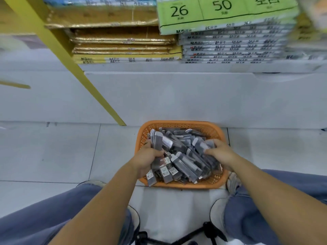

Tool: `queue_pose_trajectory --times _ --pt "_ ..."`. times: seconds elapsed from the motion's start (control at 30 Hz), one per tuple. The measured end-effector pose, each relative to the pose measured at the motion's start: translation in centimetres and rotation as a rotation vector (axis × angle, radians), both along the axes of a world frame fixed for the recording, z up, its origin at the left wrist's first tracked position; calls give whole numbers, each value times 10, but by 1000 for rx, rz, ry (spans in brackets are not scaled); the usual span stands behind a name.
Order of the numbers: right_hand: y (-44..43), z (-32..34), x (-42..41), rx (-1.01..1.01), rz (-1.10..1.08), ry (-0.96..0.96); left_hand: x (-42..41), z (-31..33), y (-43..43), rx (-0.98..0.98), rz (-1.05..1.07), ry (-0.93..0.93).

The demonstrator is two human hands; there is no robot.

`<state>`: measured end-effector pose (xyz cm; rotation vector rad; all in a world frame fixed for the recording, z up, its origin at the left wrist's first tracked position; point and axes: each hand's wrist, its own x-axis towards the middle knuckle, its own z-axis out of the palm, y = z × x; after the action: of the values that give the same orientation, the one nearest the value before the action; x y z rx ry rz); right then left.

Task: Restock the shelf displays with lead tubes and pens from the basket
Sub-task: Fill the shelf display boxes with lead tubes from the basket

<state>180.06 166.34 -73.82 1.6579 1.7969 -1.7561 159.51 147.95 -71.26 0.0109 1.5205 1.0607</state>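
Closest to the lens: 2 bent knees in blue jeans [53,218], 2 bare forearms reaching forward between them, and a black frame [203,234] low at the bottom edge.

Left hand [146,160]: closed round a bundle [160,140] of flat grey lead tube packs, tops fanned upward past the fingers, barcode ends hanging below the palm. Right hand [219,152]: fingers curled down onto a white-capped pack [201,145] at the top of the heap, apparently pinching it, though partly hidden by the knuckles.

Between both grips and beneath them, a loose heap of packs [185,163], lying criss-cross, some label up. Around the heap, an orange lattice basket [180,123] on pale floor tiles [53,152], near rim under the wrists. Just right of the right wrist, a grey sneaker [233,183].

Beyond the fingertips, just behind the basket's far rim, a white shelf base [177,98]. Left of the left hand and farther out, a yellow upright [79,71] slanting up. Well past both grips, on the shelf: stacked yellow paper packs [123,46], a silvery stack [230,46] to their right, and on top of that a green pack [221,13] printed 26 and 50.
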Motion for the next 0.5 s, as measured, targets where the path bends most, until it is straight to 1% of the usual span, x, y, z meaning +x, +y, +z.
queue_pose_trajectory --times 0.07,0.13,0.27,0.33,0.4,0.5 --pt "4 18 -4 -26 -54 93 3 11 0 10 54 -27" --pt "5 43 -13 -63 -66 224 7 25 1 32 71 -7" --pt "-8 108 -37 -184 -105 523 16 73 9 235 143 21" --pt "-22 142 -48 -216 -87 668 18 104 14 345 130 -16" --pt "-39 178 -59 -209 -88 788 19 137 17 468 75 -59" --pt "-62 226 -70 -104 -70 881 20 183 15 588 24 -36"
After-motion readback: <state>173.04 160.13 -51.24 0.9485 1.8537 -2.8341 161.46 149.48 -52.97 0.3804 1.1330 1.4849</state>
